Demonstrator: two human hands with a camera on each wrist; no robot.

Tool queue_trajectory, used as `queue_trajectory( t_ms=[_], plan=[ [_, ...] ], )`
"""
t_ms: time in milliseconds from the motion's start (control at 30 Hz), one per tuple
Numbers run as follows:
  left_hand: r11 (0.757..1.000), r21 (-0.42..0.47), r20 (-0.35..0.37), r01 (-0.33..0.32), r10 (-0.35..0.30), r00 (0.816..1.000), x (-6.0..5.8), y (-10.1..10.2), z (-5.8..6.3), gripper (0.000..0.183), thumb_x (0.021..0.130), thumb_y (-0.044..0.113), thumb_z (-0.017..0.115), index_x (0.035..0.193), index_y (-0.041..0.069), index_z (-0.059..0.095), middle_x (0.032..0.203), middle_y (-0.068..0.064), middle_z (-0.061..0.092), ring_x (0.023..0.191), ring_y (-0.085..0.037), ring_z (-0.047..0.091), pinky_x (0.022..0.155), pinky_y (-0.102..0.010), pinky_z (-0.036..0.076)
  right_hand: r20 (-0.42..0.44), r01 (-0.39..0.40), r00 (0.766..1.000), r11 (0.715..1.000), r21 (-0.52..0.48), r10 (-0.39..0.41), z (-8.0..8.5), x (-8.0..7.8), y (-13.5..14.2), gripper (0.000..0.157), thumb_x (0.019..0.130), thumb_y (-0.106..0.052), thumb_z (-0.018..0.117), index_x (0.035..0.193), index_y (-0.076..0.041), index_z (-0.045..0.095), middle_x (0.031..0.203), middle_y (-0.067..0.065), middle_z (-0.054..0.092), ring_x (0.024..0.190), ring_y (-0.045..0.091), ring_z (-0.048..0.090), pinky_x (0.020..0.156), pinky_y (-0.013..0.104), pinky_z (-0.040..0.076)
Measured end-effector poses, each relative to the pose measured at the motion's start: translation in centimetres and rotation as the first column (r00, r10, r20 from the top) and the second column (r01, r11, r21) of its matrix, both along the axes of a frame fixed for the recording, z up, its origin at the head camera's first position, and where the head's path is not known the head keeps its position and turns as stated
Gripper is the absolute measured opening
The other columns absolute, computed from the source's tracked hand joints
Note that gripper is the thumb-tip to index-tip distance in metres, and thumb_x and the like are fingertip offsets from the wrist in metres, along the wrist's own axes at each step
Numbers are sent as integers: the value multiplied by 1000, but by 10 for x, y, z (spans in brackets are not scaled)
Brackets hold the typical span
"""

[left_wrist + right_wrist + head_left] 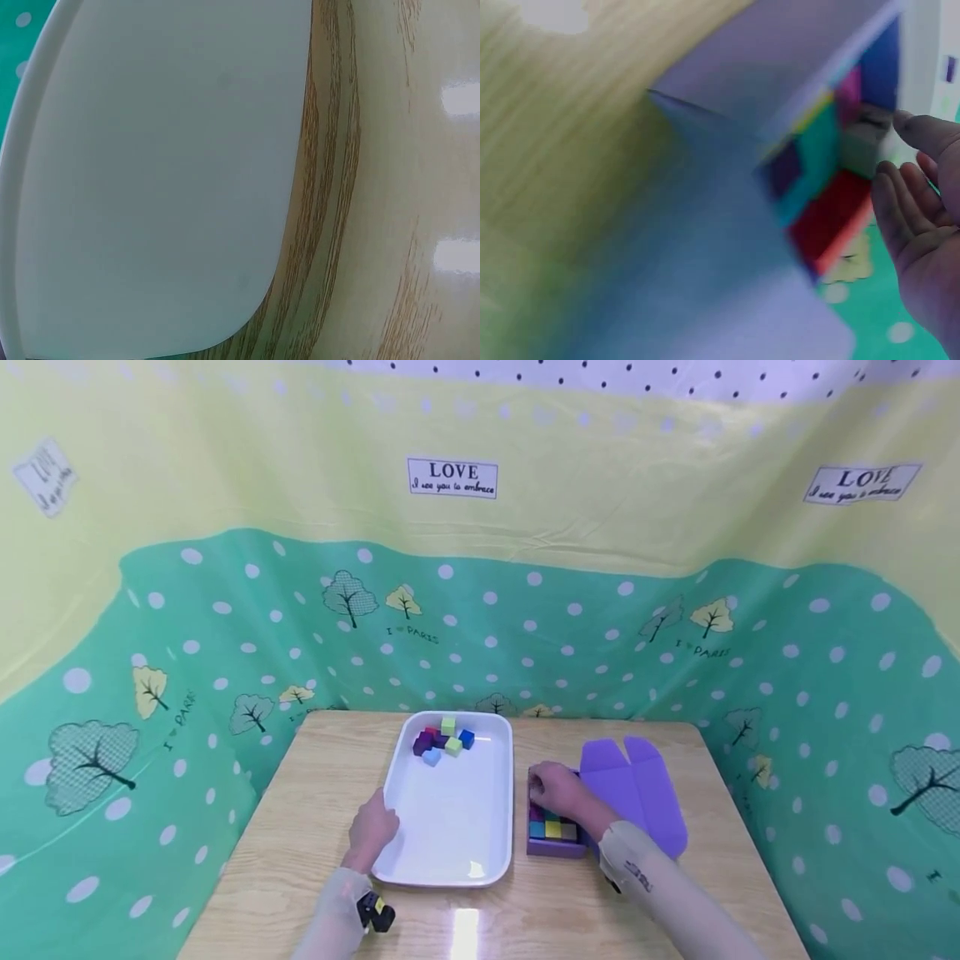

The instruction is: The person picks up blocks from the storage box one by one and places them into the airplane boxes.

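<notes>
In the head view a white tray (450, 827) lies on the wooden table. My left hand (372, 828) grips its left rim; in the left wrist view only the tray (150, 180) and wood show, no fingers. Several small coloured blocks lie at the tray's far end, among them a blue block (467, 739) and a light green block (448, 727). To the right, a purple box (556, 850) holds rows of coloured blocks. My right hand (562, 789) reaches over its far left part. In the right wrist view, thumb and fingertips pinch a grey block (861, 146) at the box's opening.
The box's purple lid (637, 785) stands folded open on its right side, beneath my right forearm. Wooden table (292, 860) surrounds the tray and box. A green and yellow patterned curtain (480, 635) hangs around the table's back and sides.
</notes>
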State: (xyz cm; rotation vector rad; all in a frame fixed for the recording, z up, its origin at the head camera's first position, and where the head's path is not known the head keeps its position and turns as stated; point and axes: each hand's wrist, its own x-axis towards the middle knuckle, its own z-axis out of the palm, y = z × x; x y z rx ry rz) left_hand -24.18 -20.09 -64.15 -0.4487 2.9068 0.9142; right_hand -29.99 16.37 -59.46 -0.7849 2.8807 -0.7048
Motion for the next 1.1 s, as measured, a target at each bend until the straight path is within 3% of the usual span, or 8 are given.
queue_trajectory(
  t_ms=[233, 400, 600, 733, 933, 1033, 1100],
  plan=[
    [1000, -5, 12, 7, -7, 1000, -6, 0, 4, 53, 91, 8, 53, 141, -5, 40, 125, -31, 56, 102, -46, 60, 79, -56, 52, 18, -29, 999, 997, 75, 28, 33, -19, -38, 16, 87, -21, 71, 98, -10, 70, 85, -5, 63, 73, 9, 56, 67, 27, 51],
    [1000, 10, -27, -6, 6, 1000, -11, 0, 6, 53, 91, 7, 52, 141, -5, 40, 127, -31, 55, 104, -46, 59, 82, -56, 51, 29, -19, 999, 998, 61, 17, 41, -36, -80, 17, 89, -24, 69, 103, -14, 70, 90, -5, 65, 80, 10, 59, 73, 27, 53],
    [1000, 1, -28, -16, 16, 999, -1, 0, -5, 50, 89, 4, 54, 137, -5, 44, 121, -29, 59, 97, -44, 62, 76, -54, 54, 29, -48, 998, 997, 64, 47, 22, -46, -132, 31, 89, -24, 69, 115, -8, 67, 108, 6, 66, 96, 18, 62, 82, 33, 53],
    [1000, -15, -66, -14, 13, 998, 1, 1, -7, 48, 88, 5, 55, 135, -5, 47, 115, -29, 61, 92, -44, 64, 71, -54, 54, 66, 14, 998, 996, 86, -20, 6, -57, -159, 41, 88, -25, 69, 125, -7, 63, 115, 5, 62, 100, 19, 61, 82, 33, 53],
    [999, -42, -103, -4, 0, 995, 6, 2, -3, 45, 86, 5, 58, 130, -5, 51, 108, -28, 64, 85, -43, 65, 64, -52, 54, 182, 76, 978, 990, 121, -98, -15, -69, -177, 61, 85, -24, 72, 141, -11, 50, 146, 7, 45, 125, 27, 51, 99, 41, 46],
    [999, -51, -119, 0, -6, 993, 11, 4, -3, 45, 85, 4, 59, 128, -6, 51, 104, -28, 64, 82, -43, 65, 61, -52, 53, 201, 76, 974, 986, 151, -106, -27, -71, -179, 60, 83, -22, 74, 137, -10, 53, 147, 8, 43, 123, 29, 53, 97, 43, 48],
    [999, -48, -119, -8, 2, 993, 12, 4, -1, 47, 84, 4, 59, 129, -6, 51, 106, -29, 64, 83, -43, 65, 62, -52, 53, 178, 71, 979, 982, 173, -102, -34, -75, -182, 54, 82, -21, 75, 131, -9, 58, 142, 8, 48, 112, 26, 59, 89, 41, 52]
  ],
)
